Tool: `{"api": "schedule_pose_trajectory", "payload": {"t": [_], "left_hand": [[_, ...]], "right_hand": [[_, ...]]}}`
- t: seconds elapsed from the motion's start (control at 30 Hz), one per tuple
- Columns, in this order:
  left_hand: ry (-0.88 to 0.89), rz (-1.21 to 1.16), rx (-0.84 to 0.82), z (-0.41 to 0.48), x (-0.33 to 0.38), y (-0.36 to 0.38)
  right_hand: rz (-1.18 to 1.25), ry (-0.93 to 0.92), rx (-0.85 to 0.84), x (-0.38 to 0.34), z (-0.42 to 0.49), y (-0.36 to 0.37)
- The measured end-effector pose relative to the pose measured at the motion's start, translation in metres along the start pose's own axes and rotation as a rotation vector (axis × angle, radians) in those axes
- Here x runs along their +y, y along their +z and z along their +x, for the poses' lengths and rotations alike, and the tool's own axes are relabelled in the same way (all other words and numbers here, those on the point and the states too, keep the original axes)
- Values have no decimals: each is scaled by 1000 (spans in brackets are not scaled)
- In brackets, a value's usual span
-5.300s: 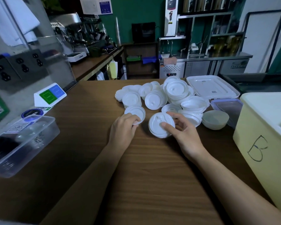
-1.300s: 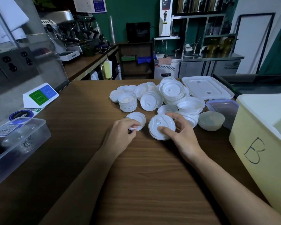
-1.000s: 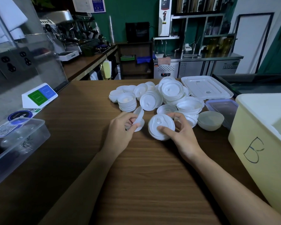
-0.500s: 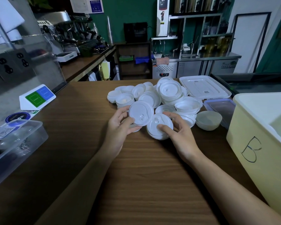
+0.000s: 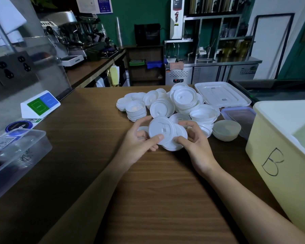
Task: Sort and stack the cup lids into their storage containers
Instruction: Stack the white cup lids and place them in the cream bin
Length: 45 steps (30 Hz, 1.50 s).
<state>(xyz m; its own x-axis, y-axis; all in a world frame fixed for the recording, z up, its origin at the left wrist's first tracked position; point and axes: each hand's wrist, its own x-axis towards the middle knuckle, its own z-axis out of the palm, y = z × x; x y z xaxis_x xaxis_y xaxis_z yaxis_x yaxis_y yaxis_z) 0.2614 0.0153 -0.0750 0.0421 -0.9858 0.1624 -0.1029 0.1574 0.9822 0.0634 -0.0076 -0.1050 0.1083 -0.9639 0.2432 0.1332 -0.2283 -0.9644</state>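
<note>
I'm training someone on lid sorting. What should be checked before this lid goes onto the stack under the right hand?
1. Left hand grips the single lid by its rim: ok.
2. Right hand holds the stack of lids steady: ok.
3. Lid centred over the stack: not ok, it sits off to the left and overlaps only part of it.
4. Lid matches the stack's size and type: cannot tell.
5. Yellow bin marked B open on the right: ok.
</note>
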Motion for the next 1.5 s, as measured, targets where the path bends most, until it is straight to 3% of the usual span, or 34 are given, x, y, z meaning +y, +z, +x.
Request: {"api": "schedule_pose_trajectory", "payload": {"t": [0.13,0.47,0.67,0.93,1.03,1.13,1.37,1.5], "left_hand": [[5,84,-66,-5,1,4],[131,400,103,-7,-11,10],[201,409,5,-11,-7,12],[225,367,101,-3,-9,1],[104,89,-54,-1,-3,3],[65,-24,-132,-2,-4,3],[45,-54,-38,-2,-4,4],[202,248,137,-2,-5,-6]], "right_hand": [[26,43,-10,-2,1,1],[24,50,-59,-7,-4,6],[6,46,-72,-8,-5,5],[27,47,-48,-11,-2,6],[33,57,-38,-11,-2,6],[53,59,-47,-11,-3,7],[55,66,-103,-11,-6,5],[2,59,-53,-9,-4,3]]}}
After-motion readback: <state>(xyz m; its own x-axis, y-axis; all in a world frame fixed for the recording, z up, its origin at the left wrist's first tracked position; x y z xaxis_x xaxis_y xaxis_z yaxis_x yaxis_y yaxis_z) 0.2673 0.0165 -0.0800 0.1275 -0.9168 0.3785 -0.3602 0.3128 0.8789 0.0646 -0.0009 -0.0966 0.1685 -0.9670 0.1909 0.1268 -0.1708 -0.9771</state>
